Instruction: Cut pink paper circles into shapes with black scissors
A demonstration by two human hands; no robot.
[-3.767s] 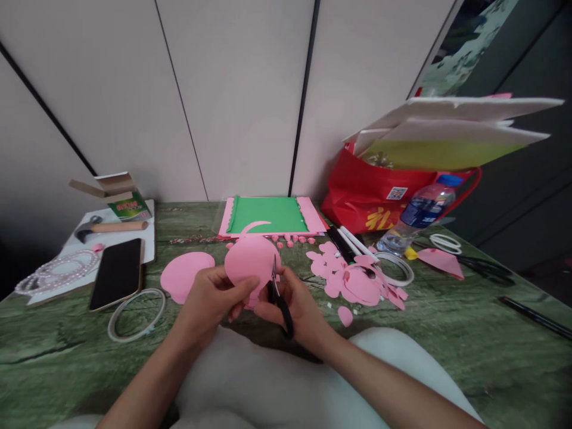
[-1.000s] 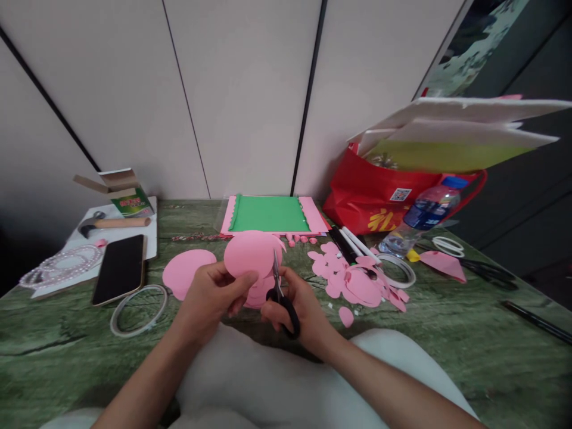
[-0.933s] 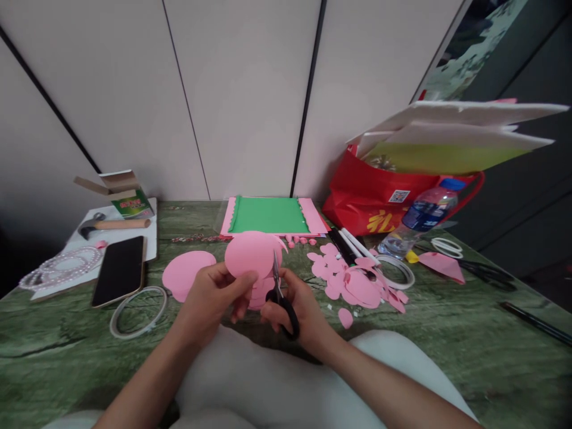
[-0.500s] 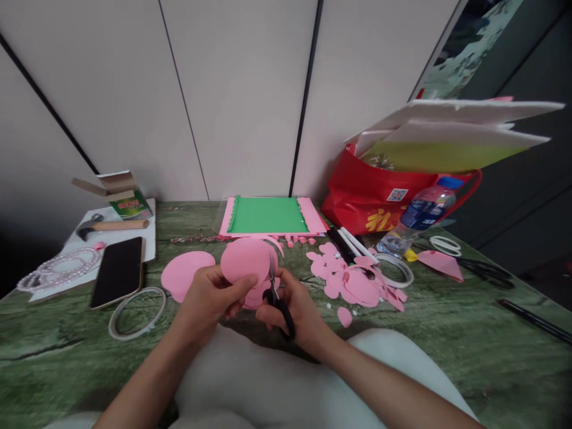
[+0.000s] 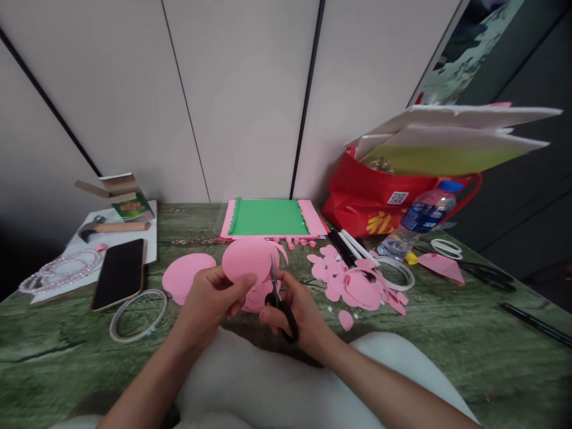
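Observation:
Between the thumb and fingers of my left hand (image 5: 214, 296) is a round piece of pink paper (image 5: 245, 259). My right hand (image 5: 297, 310) is closed around the black handles of a pair of scissors (image 5: 286, 313). The blades point away from me and lie at the right edge of the pink paper, where a thin curved strip hangs partly cut off. Below the held piece, more cut pink paper (image 5: 257, 298) shows on the table. Left of my left hand lies a stack of pink rounds (image 5: 185, 273).
A heap of pink petals (image 5: 357, 286) and a tape roll (image 5: 395, 273) lie to the right, near a water bottle (image 5: 422, 217) and a red bag (image 5: 357, 196). Green paper (image 5: 268, 217) lies at the back. Left are a phone (image 5: 120, 274), another tape roll (image 5: 120, 335) and a hammer (image 5: 120, 227).
The scissors have shifted slightly along the paper's right edge, and the cut strip sticks out further to the right. Both hands keep their grip; the view has tilted a little.

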